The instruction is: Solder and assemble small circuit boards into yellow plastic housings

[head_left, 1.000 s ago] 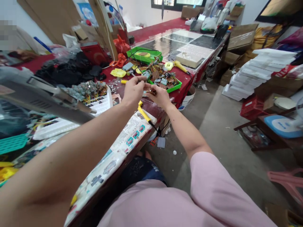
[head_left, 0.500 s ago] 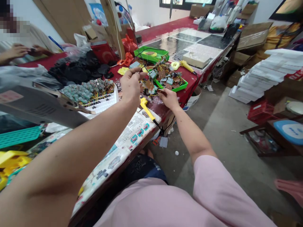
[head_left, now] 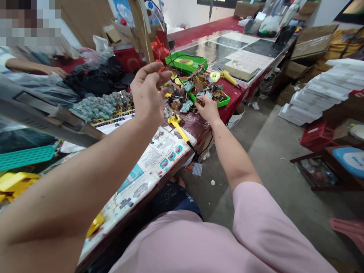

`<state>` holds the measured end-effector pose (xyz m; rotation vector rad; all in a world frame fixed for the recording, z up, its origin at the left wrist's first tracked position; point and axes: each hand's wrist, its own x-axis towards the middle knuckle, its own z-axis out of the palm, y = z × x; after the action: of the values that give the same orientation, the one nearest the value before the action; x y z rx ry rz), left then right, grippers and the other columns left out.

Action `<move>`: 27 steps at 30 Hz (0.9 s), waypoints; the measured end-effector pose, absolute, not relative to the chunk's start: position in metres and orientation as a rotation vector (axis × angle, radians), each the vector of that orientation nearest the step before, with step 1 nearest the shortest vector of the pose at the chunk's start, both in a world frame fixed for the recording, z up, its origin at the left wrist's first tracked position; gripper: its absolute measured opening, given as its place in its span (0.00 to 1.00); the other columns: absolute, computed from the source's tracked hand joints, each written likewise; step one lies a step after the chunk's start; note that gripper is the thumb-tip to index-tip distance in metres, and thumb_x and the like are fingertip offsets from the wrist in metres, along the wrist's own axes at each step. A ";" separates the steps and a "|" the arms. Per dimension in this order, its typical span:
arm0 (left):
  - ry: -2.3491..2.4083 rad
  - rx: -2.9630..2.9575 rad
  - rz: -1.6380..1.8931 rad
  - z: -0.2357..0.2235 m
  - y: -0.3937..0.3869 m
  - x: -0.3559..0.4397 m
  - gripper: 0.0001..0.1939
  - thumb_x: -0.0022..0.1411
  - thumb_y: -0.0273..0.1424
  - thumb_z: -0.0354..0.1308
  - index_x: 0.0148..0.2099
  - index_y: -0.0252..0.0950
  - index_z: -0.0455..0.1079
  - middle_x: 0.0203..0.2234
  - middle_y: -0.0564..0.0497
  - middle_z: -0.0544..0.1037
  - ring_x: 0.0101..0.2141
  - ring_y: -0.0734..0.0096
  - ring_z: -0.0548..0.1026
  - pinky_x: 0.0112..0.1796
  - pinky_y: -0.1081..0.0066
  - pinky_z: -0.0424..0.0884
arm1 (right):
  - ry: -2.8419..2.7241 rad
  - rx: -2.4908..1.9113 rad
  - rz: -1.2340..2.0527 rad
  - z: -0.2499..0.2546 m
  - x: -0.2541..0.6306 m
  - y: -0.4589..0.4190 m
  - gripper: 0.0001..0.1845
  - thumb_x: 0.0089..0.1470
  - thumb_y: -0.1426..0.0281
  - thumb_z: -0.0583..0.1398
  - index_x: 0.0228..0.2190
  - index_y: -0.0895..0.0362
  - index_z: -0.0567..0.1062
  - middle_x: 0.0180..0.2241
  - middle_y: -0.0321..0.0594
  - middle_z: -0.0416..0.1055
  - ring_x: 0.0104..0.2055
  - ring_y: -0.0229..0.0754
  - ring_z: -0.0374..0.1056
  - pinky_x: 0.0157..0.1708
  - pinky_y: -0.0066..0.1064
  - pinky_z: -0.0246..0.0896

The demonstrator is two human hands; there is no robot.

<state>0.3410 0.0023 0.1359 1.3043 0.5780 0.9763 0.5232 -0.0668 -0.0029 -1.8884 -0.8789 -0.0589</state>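
I have the right hand (head_left: pixel 208 110) at the near left edge of the tray (head_left: pixel 226 101), its fingertips drawn close at a brown board (head_left: pixel 200 101). Whether they grip that board or only touch it, I cannot tell from here. The board sits just inside my fingers, in front of the heap (head_left: pixel 209 87) of wired boards that fills the tray and spills out to its left.

My left hand (head_left: pixel 148 93) is raised well left of the tray, palm half turned, fingers loosely curled with space between them; I see nothing held in it.

Nearer to me than the tray lies a yellow tool (head_left: pixel 179 129), its black cable running over the table edge. Behind the tray I get a second tray (head_left: pixel 199 68), also green, and to the right of that a yellow ring (head_left: pixel 215 77) beside another yellow-handled tool (head_left: pixel 229 78).

Further left of the tray, past my left hand, grey-green boards (head_left: pixel 98 108) with yellow wires are massed together, with a black pile (head_left: pixel 95 81) behind them. At that pile's left edge rests a co-worker's hand (head_left: pixel 57 72). On the floor right of the tray stands a bucket (head_left: pixel 238 115), partly hidden by the table.
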 end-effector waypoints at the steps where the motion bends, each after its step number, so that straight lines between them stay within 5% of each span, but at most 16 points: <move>1: 0.572 1.292 0.981 0.138 0.002 0.339 0.19 0.67 0.14 0.38 0.52 0.28 0.65 0.38 0.51 0.80 0.54 0.64 0.76 0.51 0.64 0.68 | -0.896 -1.929 -0.051 0.000 0.523 -0.067 0.12 0.52 0.66 0.66 0.40 0.54 0.79 0.33 0.41 0.77 0.43 0.50 0.75 0.55 0.46 0.66; 9: 0.261 1.150 1.074 0.153 -0.016 0.301 0.14 0.60 0.15 0.46 0.38 0.33 0.69 0.24 0.55 0.79 0.31 0.74 0.79 0.42 0.63 0.73 | -1.062 -2.185 -0.236 0.015 0.500 -0.087 0.14 0.62 0.69 0.57 0.46 0.55 0.78 0.43 0.43 0.78 0.42 0.46 0.74 0.48 0.39 0.67; 17: 0.109 1.291 1.020 0.154 -0.037 0.259 0.16 0.63 0.15 0.46 0.37 0.35 0.73 0.26 0.56 0.81 0.36 0.70 0.81 0.39 0.67 0.75 | -1.555 -2.313 -0.178 0.010 0.455 -0.080 0.14 0.60 0.65 0.59 0.43 0.55 0.82 0.48 0.49 0.76 0.56 0.56 0.63 0.55 0.48 0.58; 21: 0.116 1.260 1.012 0.153 -0.038 0.260 0.15 0.62 0.15 0.47 0.36 0.34 0.73 0.26 0.55 0.82 0.34 0.72 0.81 0.38 0.67 0.75 | -1.286 -2.105 0.099 0.005 0.454 -0.066 0.07 0.54 0.69 0.64 0.33 0.59 0.82 0.47 0.53 0.77 0.59 0.59 0.61 0.62 0.55 0.50; 24: 0.113 1.248 0.997 0.153 -0.038 0.267 0.15 0.61 0.14 0.47 0.35 0.33 0.73 0.25 0.55 0.82 0.33 0.73 0.81 0.38 0.68 0.73 | -1.063 -1.934 0.219 0.002 0.467 -0.060 0.09 0.57 0.67 0.62 0.32 0.58 0.81 0.43 0.49 0.79 0.55 0.53 0.68 0.61 0.50 0.57; 27: 0.104 1.233 0.975 0.152 -0.037 0.277 0.13 0.60 0.14 0.49 0.36 0.32 0.73 0.24 0.55 0.81 0.33 0.73 0.81 0.39 0.67 0.71 | -0.902 -1.811 0.271 -0.002 0.483 -0.063 0.18 0.62 0.56 0.57 0.39 0.56 0.79 0.44 0.46 0.79 0.47 0.46 0.75 0.49 0.42 0.70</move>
<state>0.2770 -0.0374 0.1521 1.2330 0.1040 0.9754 0.4831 -0.0626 -0.0017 -1.8105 -0.9025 0.2712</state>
